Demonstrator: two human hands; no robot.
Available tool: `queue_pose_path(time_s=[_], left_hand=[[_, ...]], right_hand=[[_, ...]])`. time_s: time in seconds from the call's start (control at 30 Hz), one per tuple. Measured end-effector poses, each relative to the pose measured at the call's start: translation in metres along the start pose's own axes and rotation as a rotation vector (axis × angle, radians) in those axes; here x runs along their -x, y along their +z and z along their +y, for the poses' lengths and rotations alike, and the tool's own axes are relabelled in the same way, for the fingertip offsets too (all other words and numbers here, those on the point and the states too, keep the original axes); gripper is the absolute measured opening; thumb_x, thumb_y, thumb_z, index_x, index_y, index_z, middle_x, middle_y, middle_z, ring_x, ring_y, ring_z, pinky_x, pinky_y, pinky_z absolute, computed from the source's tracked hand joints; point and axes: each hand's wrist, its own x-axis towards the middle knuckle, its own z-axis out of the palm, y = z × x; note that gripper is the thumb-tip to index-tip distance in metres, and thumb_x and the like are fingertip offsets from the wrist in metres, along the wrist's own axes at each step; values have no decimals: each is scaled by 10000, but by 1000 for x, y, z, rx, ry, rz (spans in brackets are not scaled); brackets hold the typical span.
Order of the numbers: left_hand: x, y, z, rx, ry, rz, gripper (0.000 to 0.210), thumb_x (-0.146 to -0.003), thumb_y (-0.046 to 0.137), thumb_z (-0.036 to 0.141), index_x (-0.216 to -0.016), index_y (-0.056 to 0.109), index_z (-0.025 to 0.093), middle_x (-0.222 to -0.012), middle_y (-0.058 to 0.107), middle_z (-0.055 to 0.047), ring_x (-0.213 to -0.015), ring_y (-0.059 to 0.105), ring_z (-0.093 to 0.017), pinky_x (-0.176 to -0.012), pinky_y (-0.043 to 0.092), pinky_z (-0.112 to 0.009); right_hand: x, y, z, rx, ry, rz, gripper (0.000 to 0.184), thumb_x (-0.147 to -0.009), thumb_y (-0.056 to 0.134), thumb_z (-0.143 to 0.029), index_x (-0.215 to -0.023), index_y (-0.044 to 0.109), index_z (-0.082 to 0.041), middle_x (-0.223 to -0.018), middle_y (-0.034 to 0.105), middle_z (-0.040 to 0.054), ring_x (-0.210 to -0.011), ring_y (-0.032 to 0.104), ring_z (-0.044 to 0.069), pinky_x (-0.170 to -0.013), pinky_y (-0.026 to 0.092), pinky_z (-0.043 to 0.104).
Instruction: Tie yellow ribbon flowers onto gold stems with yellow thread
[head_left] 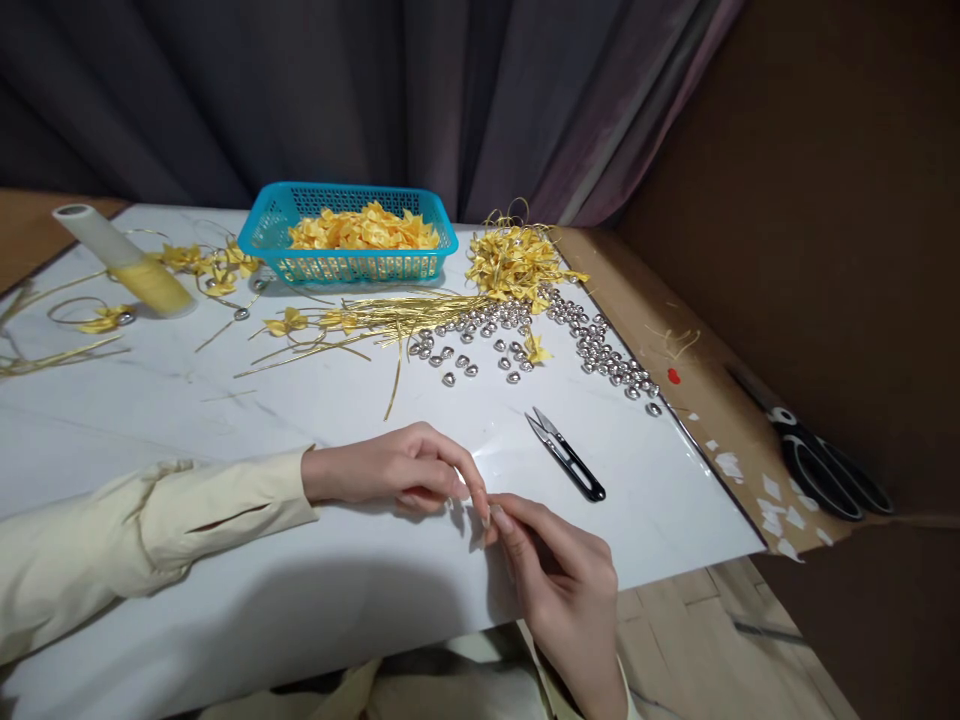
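Above white table [187, 430], right fingers [551, 525] pinched together, meeting left fingers [459, 460]; left closure, contents unclear.

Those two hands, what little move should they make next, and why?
Perhaps the right hand should gently firm its pinch: its thumb and finger meet fingertips of the left hand, and anything between them is too small to make out, so it might slip.

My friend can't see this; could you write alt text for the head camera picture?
A person's left hand and right hand meet at the fingertips over a white table, near black thread snips. Beyond are silver beads, gold cords, yellow artificial flowers and a blue basket of yellow pieces.
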Motion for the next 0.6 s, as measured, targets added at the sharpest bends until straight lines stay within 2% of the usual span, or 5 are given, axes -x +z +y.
queue_pose_path(time_s=[0.6], left_hand=[[-1,1,-1,-72,-10,43,209,-874,580,309,-879,636,108,-428,291,110,-387,184,-56,-388,161,-190]], right_hand=[[-2,1,-3,-3,-6,-4,184,-906,508,-123,-851,667,-196,-663,637,-20,-540,546,95,-531,440,190]])
